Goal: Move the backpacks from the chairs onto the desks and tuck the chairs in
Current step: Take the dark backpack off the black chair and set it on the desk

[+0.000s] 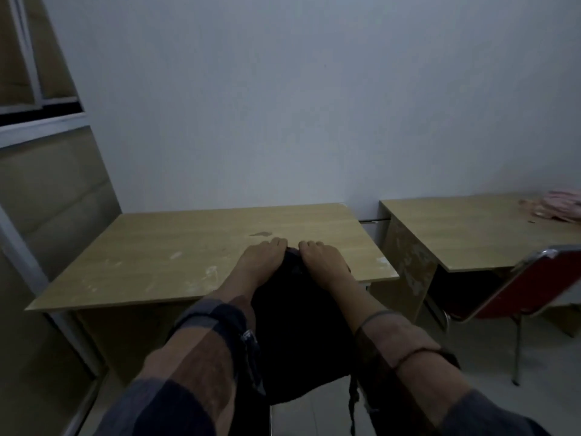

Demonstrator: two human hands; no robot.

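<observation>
A black backpack (298, 335) hangs in the air between my forearms, its top level with the front edge of the near wooden desk (163, 247). My left hand (261, 256) and my right hand (320, 256) both grip the top of the backpack, knuckles over the desk surface. The bag's lower part and a dangling strap hang below the desk edge. A red chair (518, 287) with a chrome frame stands pulled out at the second desk (465, 228) on the right. The chair for the near desk is hidden.
A pink bundle, perhaps another bag (562, 207), lies at the far right of the second desk. A white wall runs behind both desks. A window frame and panelled partition (47, 199) close off the left. Pale floor shows below on the right.
</observation>
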